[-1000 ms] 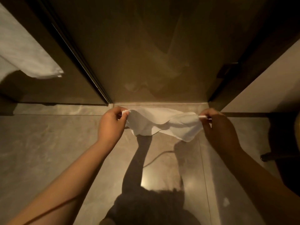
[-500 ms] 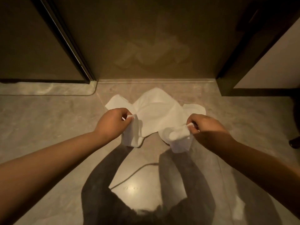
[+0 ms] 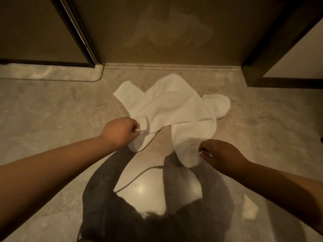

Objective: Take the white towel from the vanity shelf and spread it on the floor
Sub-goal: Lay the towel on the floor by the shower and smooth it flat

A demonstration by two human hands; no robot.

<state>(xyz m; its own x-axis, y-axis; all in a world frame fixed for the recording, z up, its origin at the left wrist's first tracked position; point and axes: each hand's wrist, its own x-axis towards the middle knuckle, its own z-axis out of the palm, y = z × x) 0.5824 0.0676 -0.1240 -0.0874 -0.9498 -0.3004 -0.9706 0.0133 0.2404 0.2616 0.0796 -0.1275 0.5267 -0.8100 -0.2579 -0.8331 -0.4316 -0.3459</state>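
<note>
White towel (image 3: 174,109): soft, light, limp, rumpled on floor (image 3: 52,119). Left hand (image 3: 120,132) and right hand (image 3: 222,153) each pinch a near corner; corners look like the best holds.

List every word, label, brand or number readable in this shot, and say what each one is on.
None. The white towel, held by the left hand and right hand, shows no tag or print, and the floor and dark door frame carry no lettering.
</note>
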